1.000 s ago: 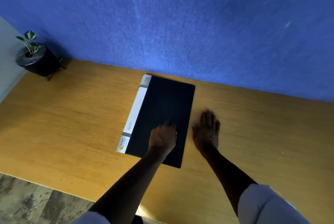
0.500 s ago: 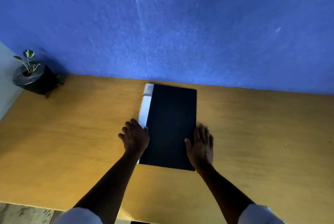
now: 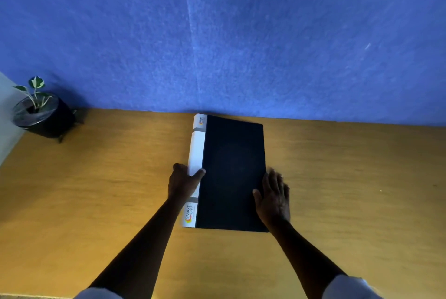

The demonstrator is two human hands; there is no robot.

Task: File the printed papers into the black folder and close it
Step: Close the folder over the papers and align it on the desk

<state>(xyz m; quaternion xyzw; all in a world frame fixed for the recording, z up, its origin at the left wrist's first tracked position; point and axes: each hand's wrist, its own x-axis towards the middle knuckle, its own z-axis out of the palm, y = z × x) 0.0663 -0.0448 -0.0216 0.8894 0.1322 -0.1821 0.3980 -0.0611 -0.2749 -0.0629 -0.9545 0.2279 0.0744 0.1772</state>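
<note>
Lying flat and closed on the wooden desk (image 3: 96, 202), the black folder (image 3: 233, 173) sits with its far end close to the blue wall (image 3: 241, 33) and its long edges running away from you. Its white spine (image 3: 196, 151) faces your left; a logo label reading "SMART LIFE" (image 3: 189, 214) shows at the near end of the spine, and a 2nd, smaller label (image 3: 200, 120) at the far end. No printed papers are visible; with the cover shut, you cannot tell what is inside.

Your left hand (image 3: 183, 184) is on the spine side, about midway along. The thumb lies over the spine onto the edge of the black cover, and the fingers curl around the spine's outer side, so the hand holds the folder there.

Your right hand (image 3: 274, 196) lies on the opposite long edge, nearer you than the left. Fingers are straight and slightly spread, blurred at the tips, partly on the cover and partly over the desk beside it; the thumb rests on the cover. It grasps nothing.

A small potted plant (image 3: 38, 110) in a black pot stands at the far left corner of the desk, well apart from the folder. White sleeves (image 3: 350, 286) show at the bottom of the view.
</note>
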